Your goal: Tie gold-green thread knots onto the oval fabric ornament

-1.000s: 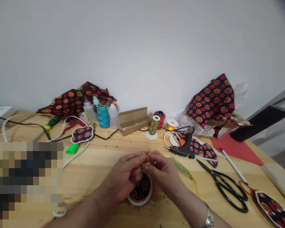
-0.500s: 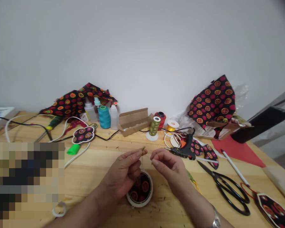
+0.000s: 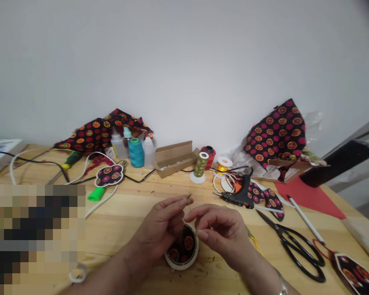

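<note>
My left hand (image 3: 161, 223) pinches a thin olive thread (image 3: 189, 196) between thumb and forefinger, its short ends poking up above the fingertips. Close beside it on the right is my right hand (image 3: 223, 229), its forefinger reaching toward the thread below the pinch and its thumb against the curled fingers. Anything between those fingers is too small to make out. Beneath both hands a round white-rimmed frame (image 3: 194, 257) lies on the table, with dark patterned fabric (image 3: 189, 242) inside. My left hand covers part of it.
Black scissors (image 3: 295, 241) and a glue gun (image 3: 240, 196) lie to the right. Behind stand an olive thread spool (image 3: 201, 166), a teal spool (image 3: 137, 152) and an open cardboard box (image 3: 176, 159). At left are a green cap (image 3: 96, 194) and cables.
My right hand has moved left and slightly down, bringing its fingers close to my left hand. The left hand keeps its pinch on the thread. The view has shifted slightly.
</note>
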The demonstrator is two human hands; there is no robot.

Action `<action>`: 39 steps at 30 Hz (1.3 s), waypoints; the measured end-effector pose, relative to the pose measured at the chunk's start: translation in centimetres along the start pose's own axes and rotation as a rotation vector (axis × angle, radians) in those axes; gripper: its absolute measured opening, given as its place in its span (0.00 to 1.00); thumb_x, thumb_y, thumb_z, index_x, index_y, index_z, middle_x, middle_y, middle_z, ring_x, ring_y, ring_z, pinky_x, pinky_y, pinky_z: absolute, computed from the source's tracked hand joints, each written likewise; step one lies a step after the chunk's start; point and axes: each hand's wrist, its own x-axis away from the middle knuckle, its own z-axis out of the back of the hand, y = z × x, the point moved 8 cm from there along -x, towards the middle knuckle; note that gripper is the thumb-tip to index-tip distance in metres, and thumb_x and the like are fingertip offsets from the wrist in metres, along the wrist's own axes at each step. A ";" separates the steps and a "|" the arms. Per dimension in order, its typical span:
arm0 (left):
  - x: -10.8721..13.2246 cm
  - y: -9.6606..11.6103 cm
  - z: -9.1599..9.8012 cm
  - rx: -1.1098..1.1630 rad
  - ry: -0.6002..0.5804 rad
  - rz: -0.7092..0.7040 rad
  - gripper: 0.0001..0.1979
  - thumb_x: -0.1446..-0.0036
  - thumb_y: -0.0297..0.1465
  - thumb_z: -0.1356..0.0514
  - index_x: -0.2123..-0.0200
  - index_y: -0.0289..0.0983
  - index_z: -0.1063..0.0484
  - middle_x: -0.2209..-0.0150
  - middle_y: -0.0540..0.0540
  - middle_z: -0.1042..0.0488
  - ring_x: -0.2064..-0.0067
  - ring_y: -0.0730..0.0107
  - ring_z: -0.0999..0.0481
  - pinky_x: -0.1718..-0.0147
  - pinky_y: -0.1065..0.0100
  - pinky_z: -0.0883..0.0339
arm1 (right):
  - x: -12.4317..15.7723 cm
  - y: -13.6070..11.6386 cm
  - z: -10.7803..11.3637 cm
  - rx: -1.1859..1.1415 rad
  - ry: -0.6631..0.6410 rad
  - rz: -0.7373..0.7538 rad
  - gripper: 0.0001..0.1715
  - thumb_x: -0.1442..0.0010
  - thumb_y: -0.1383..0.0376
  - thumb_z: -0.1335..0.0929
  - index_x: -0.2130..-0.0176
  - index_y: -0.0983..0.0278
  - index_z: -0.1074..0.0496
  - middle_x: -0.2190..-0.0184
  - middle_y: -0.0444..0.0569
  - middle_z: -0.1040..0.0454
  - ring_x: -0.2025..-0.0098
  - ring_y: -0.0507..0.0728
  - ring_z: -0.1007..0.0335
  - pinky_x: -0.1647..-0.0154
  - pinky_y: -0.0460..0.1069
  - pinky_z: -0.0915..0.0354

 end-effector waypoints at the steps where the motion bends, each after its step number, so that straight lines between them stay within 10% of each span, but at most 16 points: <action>1: 0.0 0.0 0.0 -0.011 -0.001 -0.004 0.08 0.50 0.32 0.38 0.69 0.32 0.26 0.87 0.61 0.56 0.83 0.82 0.59 0.84 0.76 0.62 | 0.0 0.0 0.1 -0.021 0.008 0.000 0.04 0.48 0.70 0.31 0.72 0.62 0.25 0.67 0.48 0.25 0.65 0.53 0.31 0.65 0.48 0.36; 17: 0.0 0.6 0.0 -0.060 0.012 -0.072 0.07 0.53 0.30 0.36 0.70 0.32 0.23 0.85 0.59 0.53 0.82 0.83 0.59 0.84 0.76 0.63 | 0.1 1.9 2.8 -0.119 0.505 -0.163 0.10 0.59 0.73 0.28 0.72 0.61 0.23 0.79 0.44 0.23 0.79 0.49 0.31 0.77 0.43 0.34; 39: -0.1 0.1 -0.1 -0.008 0.007 -0.005 0.06 0.51 0.29 0.37 0.70 0.32 0.24 0.85 0.60 0.55 0.83 0.84 0.60 0.85 0.77 0.62 | 0.2 2.8 2.9 0.062 0.503 -0.230 0.05 0.57 0.70 0.29 0.73 0.65 0.25 0.84 0.42 0.29 0.81 0.49 0.37 0.78 0.45 0.38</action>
